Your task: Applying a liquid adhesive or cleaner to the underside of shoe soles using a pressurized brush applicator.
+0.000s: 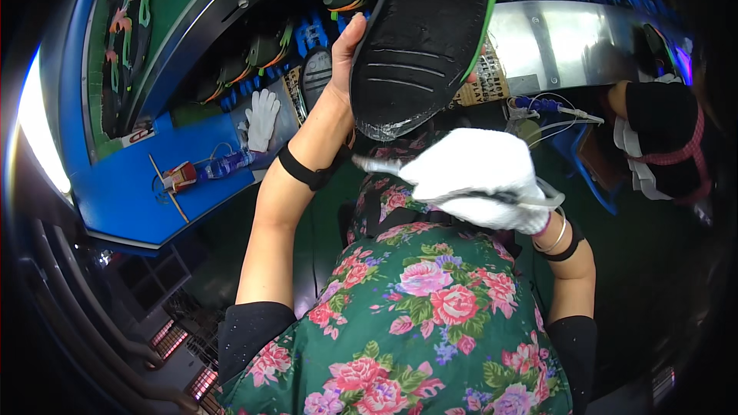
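Observation:
My bare left hand (346,58) grips a large black shoe sole (407,46) by its left edge, holding it up in front of me with the ridged underside showing. A green and orange line runs along its right edge, and its lower end looks glossy and wet. My right hand (484,177), in a white knit glove, is closed around a slim brush-like tool (377,164). The tool's tip points left, just below the sole's lower end and apart from it. Its far end passes back over my wrist, blurred.
At the left, a blue worktable (123,200) holds a white glove (263,119) and a blue bottle (228,164). Shoes on blue holders (311,34) line the far side. A curved metal ledge (553,38) spans the back right, near a white cable (565,113). Another person's dark sleeve (661,119) shows at right.

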Tool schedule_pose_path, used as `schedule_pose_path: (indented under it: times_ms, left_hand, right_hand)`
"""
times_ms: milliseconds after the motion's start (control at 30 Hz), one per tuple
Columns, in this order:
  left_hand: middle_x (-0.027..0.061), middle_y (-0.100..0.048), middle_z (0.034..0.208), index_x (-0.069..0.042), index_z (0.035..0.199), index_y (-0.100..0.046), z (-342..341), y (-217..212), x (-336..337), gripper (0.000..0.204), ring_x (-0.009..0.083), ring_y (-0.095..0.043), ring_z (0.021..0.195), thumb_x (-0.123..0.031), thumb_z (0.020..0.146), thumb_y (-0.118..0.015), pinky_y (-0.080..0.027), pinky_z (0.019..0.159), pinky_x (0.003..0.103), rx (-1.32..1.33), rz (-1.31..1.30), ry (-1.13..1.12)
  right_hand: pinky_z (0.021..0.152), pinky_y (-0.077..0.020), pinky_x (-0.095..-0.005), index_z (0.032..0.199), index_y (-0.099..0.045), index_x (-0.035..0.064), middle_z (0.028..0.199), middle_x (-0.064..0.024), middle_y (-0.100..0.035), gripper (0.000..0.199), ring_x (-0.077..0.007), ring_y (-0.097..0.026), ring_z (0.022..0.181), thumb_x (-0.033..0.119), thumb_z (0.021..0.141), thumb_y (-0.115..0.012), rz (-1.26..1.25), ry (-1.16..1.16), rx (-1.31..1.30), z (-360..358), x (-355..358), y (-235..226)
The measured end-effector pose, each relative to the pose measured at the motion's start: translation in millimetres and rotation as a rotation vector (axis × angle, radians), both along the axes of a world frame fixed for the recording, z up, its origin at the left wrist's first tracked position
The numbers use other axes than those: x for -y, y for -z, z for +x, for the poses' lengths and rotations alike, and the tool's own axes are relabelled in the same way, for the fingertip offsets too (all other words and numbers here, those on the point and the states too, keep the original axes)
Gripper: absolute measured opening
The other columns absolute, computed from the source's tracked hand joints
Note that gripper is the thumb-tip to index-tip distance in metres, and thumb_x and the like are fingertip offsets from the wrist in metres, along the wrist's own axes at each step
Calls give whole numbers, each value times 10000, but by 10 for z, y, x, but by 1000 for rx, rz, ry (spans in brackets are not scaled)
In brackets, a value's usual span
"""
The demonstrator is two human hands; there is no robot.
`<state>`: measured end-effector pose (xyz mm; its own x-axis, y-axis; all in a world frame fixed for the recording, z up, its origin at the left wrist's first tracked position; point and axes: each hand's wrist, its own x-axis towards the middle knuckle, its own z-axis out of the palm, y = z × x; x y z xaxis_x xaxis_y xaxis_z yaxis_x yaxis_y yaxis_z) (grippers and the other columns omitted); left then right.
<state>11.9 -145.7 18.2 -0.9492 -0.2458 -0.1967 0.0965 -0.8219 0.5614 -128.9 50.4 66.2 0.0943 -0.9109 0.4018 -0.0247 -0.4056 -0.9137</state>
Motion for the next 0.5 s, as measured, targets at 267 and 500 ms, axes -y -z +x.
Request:
schedule_pose_path:
  times_ms: [267, 500]
  left_hand:
    - [192, -728, 1207, 22, 1332, -629, 117, -71, 135, 492, 275, -747, 1027, -329, 987, -627, -613, 929, 399, 11, 265, -8]
    - [192, -723, 1220, 25, 1346, -619, 149, -5, 245, 499, 271, -740, 1048, -326, 991, -630, -601, 956, 397, -63, 290, 46]
  right_hand:
    - [871, -597, -379, 1167, -758, 79, 1156, -102, -764, 327, -274, -736, 1030, 63, 840, -759, -214, 101, -511, 12, -91, 33]
    - [806, -594, -356, 979, -793, 80, 1013, -112, -785, 205, -272, -755, 913, 34, 780, -818, -67, 246, -225, -38, 59, -24]
